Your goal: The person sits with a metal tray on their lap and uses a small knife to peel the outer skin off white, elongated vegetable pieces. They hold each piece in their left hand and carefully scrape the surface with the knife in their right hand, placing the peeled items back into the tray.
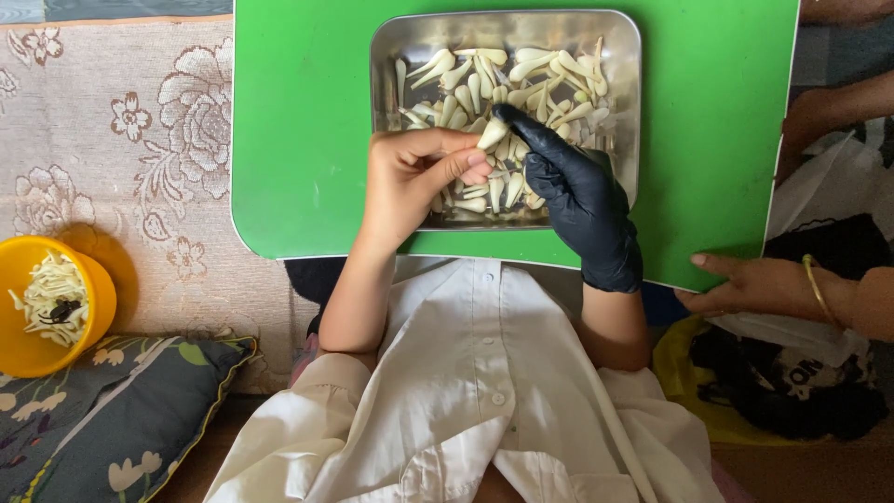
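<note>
Held between both hands: one pale tapered bud [492, 133], over the lower half of the steel tray [622, 56]. Pinched at its lower end by the bare left hand [410, 177], thumb and forefinger closed narrow on it; touched from the 1 o'clock side by the black-gloved right hand [577, 191], forefinger curled over the bud's upper end. Long axis running roughly 7 to 1 o'clock, fatter end toward 7, though hard to be sure with the fingers covering part of it. From the left palm, at about 2 o'clock; from the gloved palm, at about 10 o'clock, both equally near. Loose heap of buds [521, 79] spread across the tray beyond, toward 12. Tray resting on a green worktop [298, 140]. At far 8 o'clock, a yellow bowl [19, 345] of pale shreds. At 4 o'clock, another person's hand [754, 284] gripping the worktop's edge.
</note>
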